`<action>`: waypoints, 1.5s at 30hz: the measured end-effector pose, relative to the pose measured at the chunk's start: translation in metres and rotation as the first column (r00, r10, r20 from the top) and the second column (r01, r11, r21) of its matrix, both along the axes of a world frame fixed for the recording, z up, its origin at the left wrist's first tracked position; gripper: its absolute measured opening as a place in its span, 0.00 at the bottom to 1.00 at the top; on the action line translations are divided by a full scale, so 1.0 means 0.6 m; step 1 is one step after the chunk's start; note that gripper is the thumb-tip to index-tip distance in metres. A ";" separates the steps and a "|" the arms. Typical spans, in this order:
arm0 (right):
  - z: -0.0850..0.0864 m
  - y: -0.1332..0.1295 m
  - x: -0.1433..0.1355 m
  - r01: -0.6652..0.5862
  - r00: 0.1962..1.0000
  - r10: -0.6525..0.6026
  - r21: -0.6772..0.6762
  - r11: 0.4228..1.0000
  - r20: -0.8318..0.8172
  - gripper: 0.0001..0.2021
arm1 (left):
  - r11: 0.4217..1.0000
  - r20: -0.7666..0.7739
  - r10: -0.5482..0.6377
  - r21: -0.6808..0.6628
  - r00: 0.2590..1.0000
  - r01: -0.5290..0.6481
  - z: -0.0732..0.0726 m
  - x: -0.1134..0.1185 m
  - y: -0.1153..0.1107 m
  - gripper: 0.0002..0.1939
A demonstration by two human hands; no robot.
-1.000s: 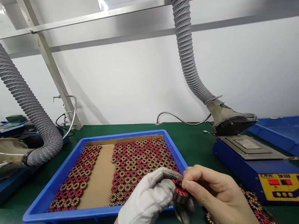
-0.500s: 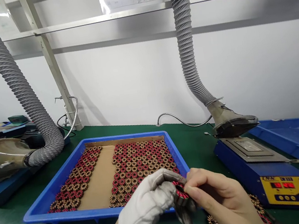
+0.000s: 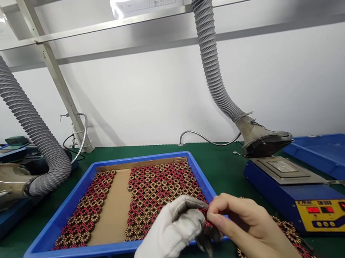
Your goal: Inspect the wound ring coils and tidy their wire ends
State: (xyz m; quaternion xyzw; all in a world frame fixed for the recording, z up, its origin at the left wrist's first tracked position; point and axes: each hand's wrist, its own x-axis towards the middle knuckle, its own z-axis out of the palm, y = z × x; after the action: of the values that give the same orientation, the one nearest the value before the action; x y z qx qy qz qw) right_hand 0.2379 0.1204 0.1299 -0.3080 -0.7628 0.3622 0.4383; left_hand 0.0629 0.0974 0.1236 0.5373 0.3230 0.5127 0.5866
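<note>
My left hand (image 3: 172, 233), in a white glove with grey fingertips, is closed around a small red-wound motor stator (image 3: 208, 223). Most of that stator is hidden by the fingers. My bare right hand (image 3: 243, 226) meets it from the right, thumb and forefinger pinched together at the stator's edge; what lies between those fingertips is too small to see. More stators (image 3: 288, 230), wound in red and copper, lie on the green table beneath and beside my right hand.
Behind my hands, a blue tray (image 3: 81, 253) holds rows of stators on cardboard. To the right stand a blue heating unit (image 3: 323, 210) with red digits, a fume hood (image 3: 264, 142) above its plate, and another blue tray (image 3: 344, 158). A second hood (image 3: 0, 186) hangs left.
The view has shifted slightly. The held stator has turned or sunk between my fingers, so its open centre no longer shows. My right fingertips have drawn closer to the glove.
</note>
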 end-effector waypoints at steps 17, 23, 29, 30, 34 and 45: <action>-0.026 0.007 -0.026 -0.096 0.960 0.026 -0.239 0.966 -0.280 0.16 | 0.997 0.147 -0.066 -0.027 0.987 0.071 0.001 0.013 0.008 0.11; -0.025 0.007 -0.028 -0.077 0.963 0.016 -0.217 0.973 -0.270 0.16 | 0.999 0.137 -0.002 -0.043 0.991 0.008 -0.003 0.013 0.011 0.11; -0.026 0.008 -0.028 -0.069 0.960 -0.006 -0.259 0.963 -0.279 0.16 | 0.999 0.064 -0.007 -0.037 0.998 0.009 -0.011 0.011 0.014 0.12; -0.026 0.009 -0.029 -0.070 0.958 -0.011 -0.270 0.960 -0.286 0.16 | 0.999 0.072 -0.021 -0.039 0.997 0.023 -0.011 0.011 0.014 0.12; -0.024 0.009 -0.030 -0.058 0.964 -0.012 -0.253 0.966 -0.267 0.17 | 0.997 0.140 -0.045 -0.056 0.989 0.054 -0.013 0.013 0.012 0.12; -0.024 0.011 -0.031 -0.078 0.933 -0.031 -0.287 0.955 -0.357 0.14 | 0.998 0.135 -0.016 -0.053 0.991 0.023 -0.005 0.014 0.012 0.11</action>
State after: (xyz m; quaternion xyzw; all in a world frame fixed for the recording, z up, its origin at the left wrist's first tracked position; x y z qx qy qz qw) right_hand 0.2195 0.1268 0.1156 -0.2899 -0.6108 0.5277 0.5142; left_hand 0.0712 0.1047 0.1209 0.4884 0.2911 0.5332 0.6264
